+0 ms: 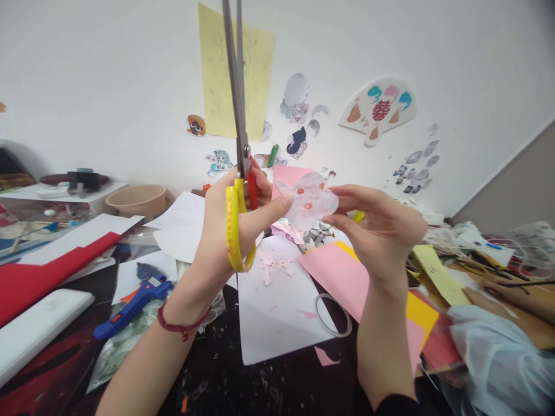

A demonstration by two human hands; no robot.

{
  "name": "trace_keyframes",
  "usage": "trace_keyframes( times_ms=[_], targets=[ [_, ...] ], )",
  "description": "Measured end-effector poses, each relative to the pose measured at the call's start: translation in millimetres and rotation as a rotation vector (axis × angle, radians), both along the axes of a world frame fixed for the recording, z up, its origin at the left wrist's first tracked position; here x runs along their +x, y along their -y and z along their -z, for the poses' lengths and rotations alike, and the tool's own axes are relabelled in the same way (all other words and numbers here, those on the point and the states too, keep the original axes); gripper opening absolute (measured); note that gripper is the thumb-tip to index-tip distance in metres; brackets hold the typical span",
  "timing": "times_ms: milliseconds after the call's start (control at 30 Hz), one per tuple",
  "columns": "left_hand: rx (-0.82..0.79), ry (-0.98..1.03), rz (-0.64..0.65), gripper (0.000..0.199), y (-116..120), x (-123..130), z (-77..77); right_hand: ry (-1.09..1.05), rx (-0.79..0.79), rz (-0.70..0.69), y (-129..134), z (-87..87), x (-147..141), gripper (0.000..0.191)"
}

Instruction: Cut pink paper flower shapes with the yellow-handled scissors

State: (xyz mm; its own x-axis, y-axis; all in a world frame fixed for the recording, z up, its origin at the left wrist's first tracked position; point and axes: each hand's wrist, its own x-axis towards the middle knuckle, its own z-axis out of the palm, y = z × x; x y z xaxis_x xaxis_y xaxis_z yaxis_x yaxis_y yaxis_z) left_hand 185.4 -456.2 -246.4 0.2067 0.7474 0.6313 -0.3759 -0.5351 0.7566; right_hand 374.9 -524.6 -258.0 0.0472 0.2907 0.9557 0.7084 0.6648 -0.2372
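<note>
A pale paper cutout (pixel 310 199) with scalloped edges and small orange-red flowers is held up in front of me. My left hand (pixel 214 234) is closed, its thumb pressing the cutout's left edge. Hooked on that same hand are scissors (pixel 241 130) with yellow and red handles, blades pointing upward. Pink paper (pixel 288 175) shows behind the cutout near my left fingers; whether they grip it is unclear. My right hand (pixel 379 231) pinches the cutout's right edge between thumb and fingers. Below lies a white sheet (pixel 277 323) scattered with pink scraps.
A blue glue gun (pixel 139 309) and a white box-like object (pixel 43 329) lie at left, near red paper (pixel 56 266). Pink sheets (pixel 338 271) and a tape roll (pixel 318 315) lie right of centre. Another person's hand (pixel 507 292) is at far right. Cutouts cover the wall.
</note>
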Motion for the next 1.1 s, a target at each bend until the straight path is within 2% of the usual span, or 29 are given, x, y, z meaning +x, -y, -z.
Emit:
trace_keyframes(
  times_ms=[300,433,533,600,700,800,1100],
  targets=[
    [0.044,0.0,-0.011,0.028,0,0,2.7,-0.107,-0.048,-0.092,-1,-1.1,-4,0.032],
    [0.122,0.045,-0.092,0.029,-1,2,3.9,-0.207,-0.176,-0.195,0,-5.1,-4,0.036],
    [0.194,0.081,-0.13,0.029,-2,4,6.5,-0.315,-0.291,-0.298,-1,-5.3,-9,0.023],
    [0.217,0.071,-0.138,0.029,-3,5,8.1,-0.361,-0.309,-0.34,-2,-3.6,-14,0.011],
    [0.229,0.046,-0.156,0.03,-5,7,9.4,-0.399,-0.249,-0.308,-5,-0.4,-20,0.004],
    [0.225,0.034,-0.163,0.03,-6,8,9.5,-0.418,-0.213,-0.248,-8,1.4,-22,0.004],
    [0.145,0.085,-0.1,0.04,-7,10,8.5,-0.4,-0.258,-0.245,-7,0.2,-21,0.004]
  ],
)
